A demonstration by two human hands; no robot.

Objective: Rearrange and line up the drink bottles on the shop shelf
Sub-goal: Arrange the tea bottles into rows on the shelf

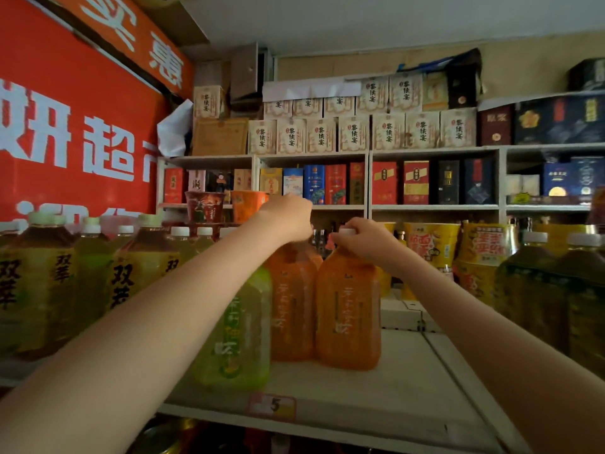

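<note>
Both arms stretched fwd & up to the white shop shelf (402, 381). Grips w/ L hand (288, 214) the top of the left orange drink bottle (291, 303): fingers curled down over the neck, cap hidden under them, hand slightly blurred. Pinches w/ R hand (368, 239) the white cap (347, 231) of the right orange drink bottle (348, 309), thumb & fingers curled round it.

Both orange bottles upright on the shelf, mid-frame, side by side & touching; right one a little nearer the front edge. Just left of them, against the left one, a pale green drink bottle (235, 335), upright, closest to the shelf front, upper part hidden behind the L forearm.

Farther left, same shelf: brown tea bottles (42, 290) w/ yellow labels, black characters, pale green caps. Behind & btwn those, yellow-green bottles (91, 257) w/ white caps. Far right: dark olive bottles (556, 299) w/ white caps, well apart from the orange pair. Behind the R hand, yellow instant-noodle tubs (432, 244).

On the shelf's front lip, below the orange pair, a pink & yellow price tag (273, 406) marked "5".

Back wall: white shelving w/ boxed goods, cream boxes (320, 136) stacked on top, red, blue & black boxes (415, 181) in the row below. At left, big red banner (72, 132) w/ white characters.
</note>
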